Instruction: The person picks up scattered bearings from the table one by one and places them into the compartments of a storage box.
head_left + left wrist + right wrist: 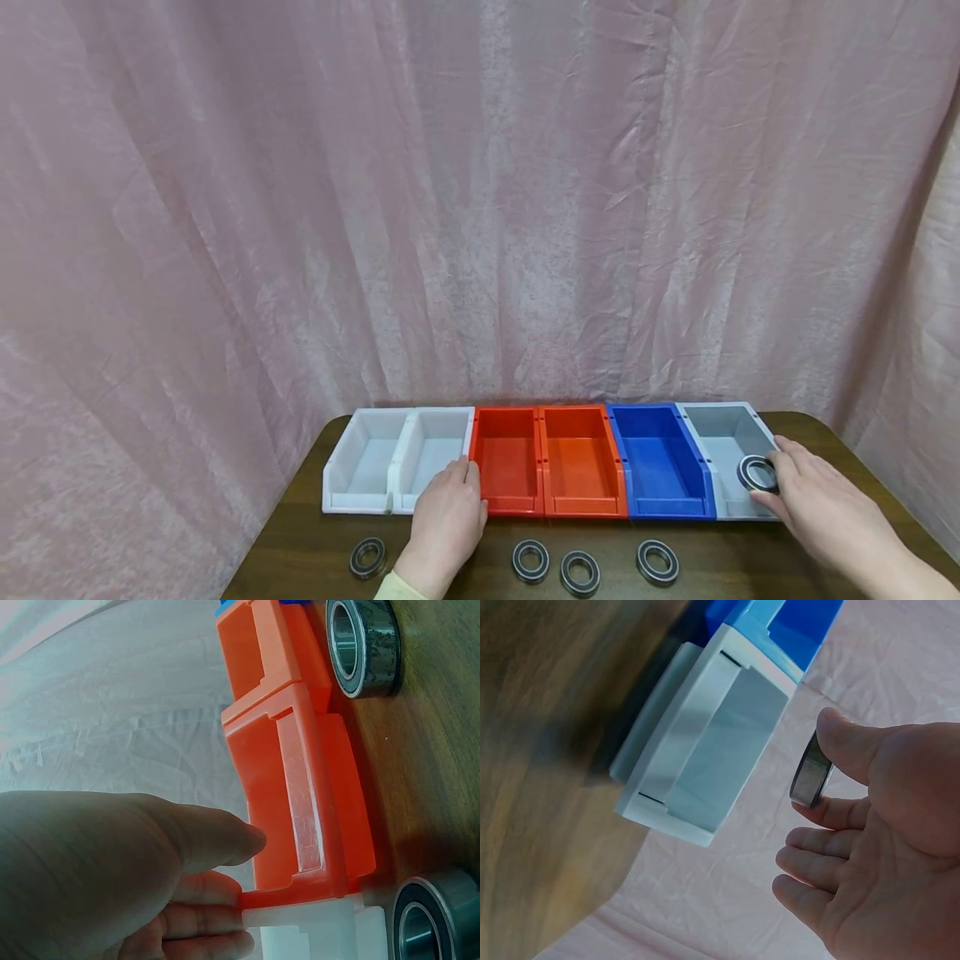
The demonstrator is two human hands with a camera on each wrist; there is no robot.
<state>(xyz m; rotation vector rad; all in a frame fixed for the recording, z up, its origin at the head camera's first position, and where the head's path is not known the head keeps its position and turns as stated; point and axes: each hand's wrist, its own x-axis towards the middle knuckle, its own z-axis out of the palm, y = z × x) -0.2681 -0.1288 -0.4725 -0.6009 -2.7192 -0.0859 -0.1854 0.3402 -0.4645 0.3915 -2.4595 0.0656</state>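
Bearing [811,776] hangs above the gray bin [722,427] at right, pinched by its edge in the narrow grip of the right hand [832,508], likely for control, while the left hand [447,518] lies loose-fingered by the leftmost red bin [507,454].

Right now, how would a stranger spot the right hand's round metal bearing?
In the head view, follow the row of plastic bins to the pale grey one at far right. There the right hand pinches the bearing; four others lie on the brown wooden table.
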